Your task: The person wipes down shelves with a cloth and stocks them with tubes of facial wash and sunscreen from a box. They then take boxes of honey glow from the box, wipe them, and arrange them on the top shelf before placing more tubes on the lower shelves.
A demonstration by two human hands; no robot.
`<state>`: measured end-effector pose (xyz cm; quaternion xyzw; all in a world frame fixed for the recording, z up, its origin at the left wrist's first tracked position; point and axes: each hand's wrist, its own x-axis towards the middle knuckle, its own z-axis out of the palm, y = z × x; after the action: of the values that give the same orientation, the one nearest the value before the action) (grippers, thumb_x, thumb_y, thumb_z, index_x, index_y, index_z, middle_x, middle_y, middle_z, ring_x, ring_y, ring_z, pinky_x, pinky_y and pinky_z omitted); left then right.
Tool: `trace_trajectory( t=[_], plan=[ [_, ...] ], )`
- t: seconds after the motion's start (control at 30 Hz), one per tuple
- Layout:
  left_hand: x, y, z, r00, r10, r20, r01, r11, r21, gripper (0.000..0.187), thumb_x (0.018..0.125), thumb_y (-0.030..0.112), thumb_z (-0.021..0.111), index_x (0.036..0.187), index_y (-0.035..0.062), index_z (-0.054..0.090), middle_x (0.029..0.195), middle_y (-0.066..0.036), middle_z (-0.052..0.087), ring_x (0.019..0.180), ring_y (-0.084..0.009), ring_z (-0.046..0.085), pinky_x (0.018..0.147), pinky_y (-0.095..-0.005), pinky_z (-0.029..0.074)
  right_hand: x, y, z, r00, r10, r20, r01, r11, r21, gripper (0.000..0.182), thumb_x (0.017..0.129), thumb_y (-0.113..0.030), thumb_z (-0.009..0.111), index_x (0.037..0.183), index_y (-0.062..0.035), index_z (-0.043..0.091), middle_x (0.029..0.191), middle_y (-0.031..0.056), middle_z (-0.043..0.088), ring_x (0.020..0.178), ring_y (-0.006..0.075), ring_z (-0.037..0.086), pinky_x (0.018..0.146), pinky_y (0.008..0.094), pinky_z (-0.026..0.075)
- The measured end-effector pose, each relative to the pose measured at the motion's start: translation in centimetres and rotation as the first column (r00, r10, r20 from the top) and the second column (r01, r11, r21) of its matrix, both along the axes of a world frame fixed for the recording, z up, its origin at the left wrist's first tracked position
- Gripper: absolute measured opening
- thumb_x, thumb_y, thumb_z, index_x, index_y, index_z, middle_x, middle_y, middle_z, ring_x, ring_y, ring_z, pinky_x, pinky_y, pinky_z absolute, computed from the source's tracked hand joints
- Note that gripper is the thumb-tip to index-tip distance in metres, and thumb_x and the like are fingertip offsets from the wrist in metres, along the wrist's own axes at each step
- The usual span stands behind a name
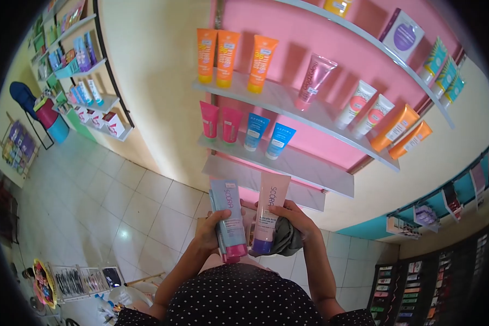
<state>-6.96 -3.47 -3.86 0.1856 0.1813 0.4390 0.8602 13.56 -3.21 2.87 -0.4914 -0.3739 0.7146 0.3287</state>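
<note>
My left hand (pixel 208 230) is closed round light blue tubes with pink caps (pixel 231 223), held upright with one overlapping another. In my right hand (pixel 294 218) are a pale pink tube with a purple cap (pixel 270 209) and a crumpled grey cloth (pixel 285 238). The held tubes are side by side, caps down, in front of the lowest shelves. Above them, pink tubes (pixel 232 125) and blue tubes (pixel 279 140) stand on a marbled shelf (pixel 309 169). Orange tubes (pixel 263 64) and a shiny pink tube (pixel 314 82) stand one shelf higher.
White and orange tubes (pixel 395 128) stand farther right on the upper shelf. Stocked shelves (pixel 110 102) line the left wall. A dark rack (pixel 410 290) stands at the lower right. A low rack (pixel 81 282) and a yellow basket (pixel 42 285) are at the lower left.
</note>
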Motion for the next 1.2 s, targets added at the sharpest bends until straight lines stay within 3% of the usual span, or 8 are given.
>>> trace_trajectory(
  t=[0.13,0.27,0.33,0.53,1.0,1.1,1.17,1.2],
  plan=[
    [1.0,-0.5,1.4,0.994,-0.105,0.005,0.105,0.994,-0.027,0.054,0.068,0.024,0.058,0.111,0.0038,0.033,0.089,-0.009,0.048,0.079,-0.0207,0.054,0.068,-0.0353,0.049,2.0,0.7,-1.1,0.997,-0.079,0.025,0.073,0.981,0.181,0.038,0.075,-0.021,0.058,0.101,0.0043,0.048,0.092,0.0089,0.055,0.08,0.0122,0.053,0.07,0.0244,0.044],
    [1.6,-0.9,1.6,0.996,-0.061,-0.061,0.061,0.998,-0.009,0.054,0.069,0.025,0.058,0.111,0.0037,0.033,0.089,-0.008,0.049,0.077,-0.0206,0.054,0.062,-0.0356,0.05,8.4,3.9,-2.2,0.891,-0.446,0.081,0.353,0.794,0.495,0.03,0.074,-0.017,0.059,0.094,0.0039,0.052,0.081,0.0057,0.057,0.073,0.0117,0.053,0.066,0.0246,0.043],
    [1.4,-0.9,1.1,0.994,-0.058,-0.091,0.058,0.998,0.004,0.054,0.068,0.025,0.058,0.111,0.0038,0.033,0.088,-0.008,0.049,0.077,-0.0207,0.054,0.062,-0.0356,0.05,11.3,6.0,-2.5,0.858,-0.502,0.108,0.33,0.701,0.632,0.026,0.073,-0.015,0.06,0.091,0.002,0.053,0.08,0.0049,0.057,0.07,0.0105,0.053,0.062,0.0245,0.043],
    [1.2,-0.6,0.8,0.992,-0.023,-0.121,0.024,1.0,0.01,0.056,0.068,0.028,0.059,0.111,0.0041,0.032,0.088,-0.008,0.049,0.076,-0.0203,0.056,0.063,-0.036,0.05,16.6,12.9,-5.1,0.81,-0.497,0.311,0.16,0.698,0.698,0.022,0.068,-0.012,0.064,0.084,-0.0012,0.054,0.071,0.0031,0.056,0.06,0.0098,0.051,0.056,0.0233,0.042],
    [1.3,-0.4,0.6,0.992,-0.044,-0.12,0.055,0.995,0.088,0.066,0.072,0.046,0.054,0.116,0.0035,0.028,0.094,-0.011,0.049,0.081,-0.0224,0.055,0.065,-0.0361,0.05,16.8,13.0,-5.8,0.894,-0.35,0.28,0.106,0.771,0.628,0.034,0.065,-0.01,0.065,0.094,-0.0004,0.051,0.08,0.0048,0.054,0.067,0.0113,0.05,0.061,0.0241,0.043],
    [1.4,-0.3,0.3,0.996,-0.065,-0.066,0.069,0.996,0.062,0.069,0.072,0.049,0.051,0.118,0.0031,0.027,0.096,-0.011,0.048,0.082,-0.0231,0.055,0.065,-0.0358,0.05,16.9,11.4,-5.6,0.8,-0.515,0.307,0.166,0.682,0.712,0.034,0.068,-0.011,0.063,0.099,-0.003,0.05,0.081,0.0052,0.053,0.069,0.0114,0.049,0.061,0.0239,0.042],
    [1.5,-0.3,0.1,0.992,-0.094,-0.088,0.1,0.993,0.066,0.07,0.072,0.052,0.05,0.117,0.0028,0.028,0.097,-0.012,0.048,0.083,-0.0233,0.055,0.066,-0.0353,0.05,18.4,9.6,-6.3,0.758,-0.649,0.073,0.45,0.6,0.661,0.033,0.071,-0.012,0.06,0.103,-0.0061,0.05,0.081,0.0063,0.053,0.069,0.0118,0.048,0.061,0.0235,0.042],
    [1.6,-0.3,0.1,0.993,-0.079,-0.087,0.084,0.994,0.064,0.07,0.072,0.052,0.05,0.117,0.0028,0.028,0.097,-0.012,0.048,0.083,-0.0233,0.055,0.066,-0.0353,0.05,17.5,7.9,-4.7,0.68,-0.733,-0.012,0.677,0.622,0.394,0.038,0.07,-0.019,0.061,0.104,-0.0071,0.05,0.081,0.0081,0.052,0.069,0.0133,0.048,0.059,0.0243,0.042]
  ],
)
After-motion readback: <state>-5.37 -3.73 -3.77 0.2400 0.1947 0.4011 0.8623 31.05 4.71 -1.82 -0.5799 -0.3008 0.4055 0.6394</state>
